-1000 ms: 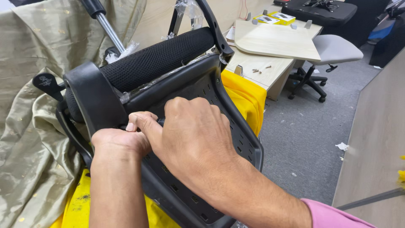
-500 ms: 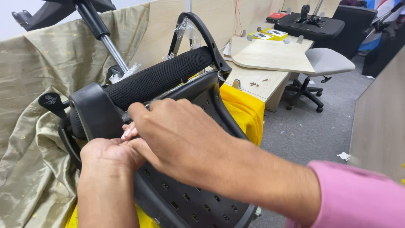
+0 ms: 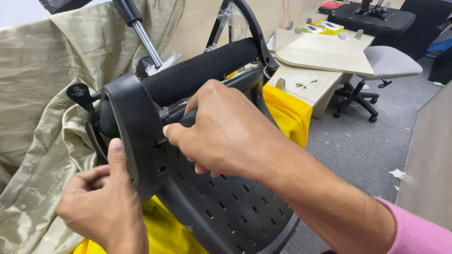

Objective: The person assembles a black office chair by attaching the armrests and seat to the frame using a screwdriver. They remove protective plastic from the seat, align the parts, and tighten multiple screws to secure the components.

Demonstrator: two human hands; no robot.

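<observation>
An upturned black office chair seat [image 3: 221, 207] with a perforated plastic underside and mesh cushion edge [image 3: 197, 70] lies on yellow cloth [image 3: 287, 113]. My left hand [image 3: 101, 207] pinches the lower edge of a black curved armrest bracket [image 3: 134, 136] at the seat's left side, thumb on its face. My right hand [image 3: 226, 131] reaches across the seat, fingertips pressed at a slot in the bracket; whatever they hold is hidden. A chrome gas-lift rod [image 3: 146, 42] sticks up behind.
Olive-gold fabric [image 3: 42, 94] drapes the left and back. Wooden panels [image 3: 320, 51] with loose screws lie to the right, a grey swivel stool [image 3: 386, 63] beyond them on grey carpet. A wooden board [image 3: 431, 160] runs along the right edge.
My left hand has slid down from beneath my right hand to the bracket's lower edge. My right hand has shifted up toward the bracket's slot. The view has tilted slightly.
</observation>
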